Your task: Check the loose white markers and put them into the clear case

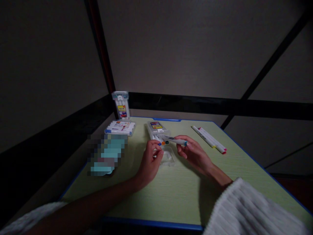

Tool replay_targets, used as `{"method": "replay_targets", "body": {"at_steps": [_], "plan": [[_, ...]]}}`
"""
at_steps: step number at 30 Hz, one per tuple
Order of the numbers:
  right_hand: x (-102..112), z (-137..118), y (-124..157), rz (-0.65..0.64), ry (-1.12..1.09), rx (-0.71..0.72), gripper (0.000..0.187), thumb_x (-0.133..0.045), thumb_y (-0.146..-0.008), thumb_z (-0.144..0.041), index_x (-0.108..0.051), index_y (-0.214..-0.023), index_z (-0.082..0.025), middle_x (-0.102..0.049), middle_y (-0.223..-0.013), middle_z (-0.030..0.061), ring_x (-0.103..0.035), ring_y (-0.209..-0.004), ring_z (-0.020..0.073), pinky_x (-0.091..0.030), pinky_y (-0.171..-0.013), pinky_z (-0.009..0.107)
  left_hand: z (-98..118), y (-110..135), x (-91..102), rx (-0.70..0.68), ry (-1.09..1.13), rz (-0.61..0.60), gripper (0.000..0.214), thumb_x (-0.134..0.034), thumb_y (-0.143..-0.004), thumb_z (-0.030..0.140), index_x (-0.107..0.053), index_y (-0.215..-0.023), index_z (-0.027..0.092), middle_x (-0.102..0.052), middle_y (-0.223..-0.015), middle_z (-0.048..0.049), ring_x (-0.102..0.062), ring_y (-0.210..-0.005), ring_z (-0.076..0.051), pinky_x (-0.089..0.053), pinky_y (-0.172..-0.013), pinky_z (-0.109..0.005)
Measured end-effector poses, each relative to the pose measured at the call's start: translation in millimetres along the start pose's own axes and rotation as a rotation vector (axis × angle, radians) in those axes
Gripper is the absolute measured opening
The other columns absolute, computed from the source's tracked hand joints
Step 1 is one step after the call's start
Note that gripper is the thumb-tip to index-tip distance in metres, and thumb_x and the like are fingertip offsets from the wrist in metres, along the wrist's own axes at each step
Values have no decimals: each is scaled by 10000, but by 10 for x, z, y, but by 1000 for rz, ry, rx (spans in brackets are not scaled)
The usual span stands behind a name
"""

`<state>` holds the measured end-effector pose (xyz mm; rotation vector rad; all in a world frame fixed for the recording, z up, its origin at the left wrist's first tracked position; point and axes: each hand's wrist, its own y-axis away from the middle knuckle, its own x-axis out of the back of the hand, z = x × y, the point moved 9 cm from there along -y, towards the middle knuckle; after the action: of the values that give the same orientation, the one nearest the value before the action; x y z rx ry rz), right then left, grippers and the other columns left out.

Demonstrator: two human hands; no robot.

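The right hand (195, 157) has its grip around a white marker (176, 140) with a blue end, pointing left at the near mouth of a clear case (157, 127) mid-worktop (171, 199). The left hand (149, 161) curls just near of that mouth; whether its grip grasps anything, I cannot tell. Loose markers (209, 139) lie farther right.

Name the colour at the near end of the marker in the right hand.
The white marker in the right hand has a blue end, seen in the head view.
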<state>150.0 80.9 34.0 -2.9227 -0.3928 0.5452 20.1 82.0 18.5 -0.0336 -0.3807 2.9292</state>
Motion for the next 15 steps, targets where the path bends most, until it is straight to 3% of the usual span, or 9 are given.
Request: {"method": "replay_targets", "body": {"at_steps": [15], "plan": [[3,134,-25,17,52,-58,281,-617,-740,-298,-605,-1001,-196,-643,-695,12,-418,-466,61,-283,-462,206,-2,3,-14,4,0,-16,155,-447,-774,188,-392,-918,208,-445,-717,46,-402,-503,-42,-298,-430,-142]]}}
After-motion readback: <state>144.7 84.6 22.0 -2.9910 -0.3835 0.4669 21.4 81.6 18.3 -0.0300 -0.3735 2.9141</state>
